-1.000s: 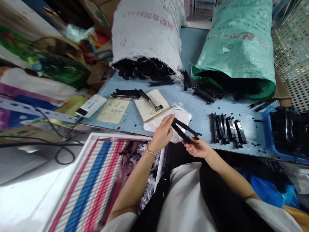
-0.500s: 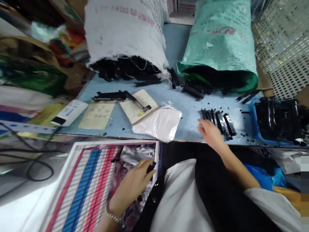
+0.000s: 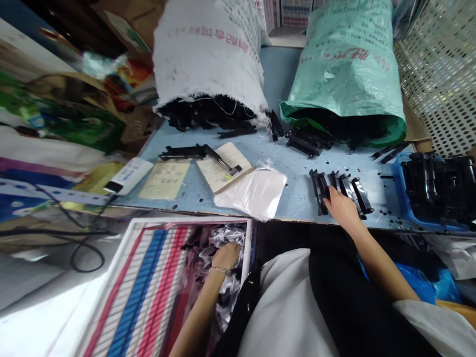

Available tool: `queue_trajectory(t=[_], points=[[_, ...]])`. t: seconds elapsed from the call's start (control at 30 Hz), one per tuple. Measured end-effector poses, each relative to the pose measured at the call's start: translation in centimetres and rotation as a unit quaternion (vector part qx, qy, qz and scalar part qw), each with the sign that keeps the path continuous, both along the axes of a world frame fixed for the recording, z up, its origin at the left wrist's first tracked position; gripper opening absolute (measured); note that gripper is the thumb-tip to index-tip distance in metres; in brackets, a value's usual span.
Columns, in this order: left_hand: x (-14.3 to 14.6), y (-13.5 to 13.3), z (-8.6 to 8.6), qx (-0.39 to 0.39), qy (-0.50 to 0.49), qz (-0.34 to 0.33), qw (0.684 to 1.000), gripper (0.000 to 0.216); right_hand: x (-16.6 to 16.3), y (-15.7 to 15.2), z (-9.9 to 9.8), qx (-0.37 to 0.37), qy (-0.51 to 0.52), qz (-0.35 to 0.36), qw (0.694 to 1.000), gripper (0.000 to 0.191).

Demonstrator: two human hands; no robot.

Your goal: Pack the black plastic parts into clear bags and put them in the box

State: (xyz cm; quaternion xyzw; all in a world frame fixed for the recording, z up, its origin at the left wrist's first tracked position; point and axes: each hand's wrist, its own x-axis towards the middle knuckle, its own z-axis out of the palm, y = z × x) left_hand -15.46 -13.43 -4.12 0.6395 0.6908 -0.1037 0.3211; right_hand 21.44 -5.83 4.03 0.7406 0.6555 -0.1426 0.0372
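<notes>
My right hand (image 3: 344, 210) is on the blue tabletop (image 3: 297, 198) over a short row of long black plastic parts (image 3: 318, 191). Its fingers and thumb are bent round one of them, with others lying close on both sides. My left hand (image 3: 226, 255), with a beaded bracelet at the wrist, reaches down into a striped basket (image 3: 148, 287) beside my lap. Crinkled clear plastic wrapping (image 3: 228, 292) lies around it. Its fingertips point down and are hidden, so whether they hold anything does not show.
A white sack (image 3: 211, 54) and a green sack (image 3: 345, 69), both with black parts inside, lie at the back. A blue bin (image 3: 403, 193) of black parts stands right. A notepad (image 3: 223, 158), a black-handled tool (image 3: 219, 159) and plastic sheets (image 3: 256, 191) lie left of centre.
My left hand has gone deeper into the basket; the black piece seen in it before is out of sight. My right hand has come down onto the row of black parts, which now lie spread apart.
</notes>
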Motion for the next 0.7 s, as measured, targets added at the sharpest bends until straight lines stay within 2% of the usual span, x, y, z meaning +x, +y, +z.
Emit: queue_trajectory(t=[0.07,0.1,0.17,0.2,0.27,0.33,0.4,0.47,0.57,0.7], points=[[2.1,2.6,1.4,0.128,-0.034,0.011,0.991,0.029,-0.3,0.4,-0.6,0.016,0.119,-0.007,0.993,0.046],[3.6,4.0,2.1,0.217,-0.068,0.006,0.974,0.028,-0.6,0.6,-1.1,0.021,0.198,-0.01,0.98,0.045],[6.6,6.8,3.4,0.34,-0.109,-0.024,0.934,0.026,-1.4,0.7,-2.0,0.027,0.358,-0.024,0.933,0.045],[7.9,8.1,3.8,0.363,-0.111,-0.038,0.924,0.024,-1.7,0.7,-2.4,0.028,0.426,-0.034,0.904,0.045],[9.3,10.4,4.3,0.355,-0.127,-0.045,0.925,0.02,-2.3,0.7,-3.0,0.027,0.519,-0.057,0.852,0.047],[9.1,11.9,4.3,0.31,-0.188,-0.024,0.932,0.019,-2.5,0.7,-3.2,0.026,0.571,-0.072,0.818,0.048],[8.0,12.8,4.2,0.269,-0.266,0.03,0.925,0.012,-2.7,0.9,-3.1,0.027,0.611,-0.082,0.787,0.047],[6.8,13.1,4.3,0.24,-0.313,0.101,0.914,0.02,-3.1,1.3,-2.7,0.029,0.657,-0.101,0.746,0.041],[5.9,13.3,4.6,0.196,-0.358,0.155,0.9,0.033,-4.7,2.1,-2.2,-0.004,0.737,-0.133,0.663,0.031],[6.1,13.4,4.9,0.149,-0.397,0.164,0.891,0.028,-8.3,3.4,-2.1,-0.085,0.831,-0.146,0.531,0.026]])
